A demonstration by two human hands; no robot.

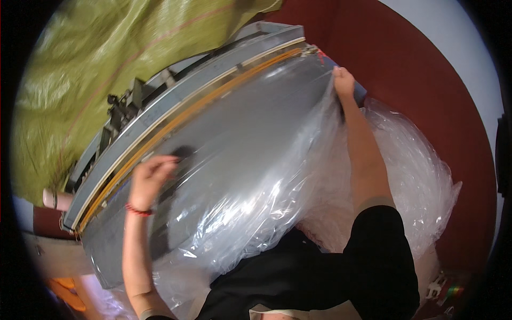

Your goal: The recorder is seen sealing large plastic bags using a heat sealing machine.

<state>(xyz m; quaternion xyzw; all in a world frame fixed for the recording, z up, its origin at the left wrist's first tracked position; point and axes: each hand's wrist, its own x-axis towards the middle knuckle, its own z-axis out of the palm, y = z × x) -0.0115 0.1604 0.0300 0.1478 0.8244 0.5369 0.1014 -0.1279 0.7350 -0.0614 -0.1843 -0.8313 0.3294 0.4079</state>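
A big clear plastic sheet (256, 208) lies over a long grey top (224, 125), in front of the person's body. The sheet's long side runs on a slant, from the low left up to the high right, the same way as the grey top. Its top right end points up and away from the person, and it gets thin and bunched there. The right hand (344, 82) is closed tight on that end, by the far right corner of the top. The left hand (153, 178) is over the left part of the top, with its fingers bent and the thumb near them; I cannot tell if it pinches any plastic. A red bracelet (140, 211) is on the left wrist. Along the far side of the top run an orange strip (194, 114) and a grey metal bar (192, 88), on the same slant. More loose plastic (421, 176) is heaped to the right of the right arm
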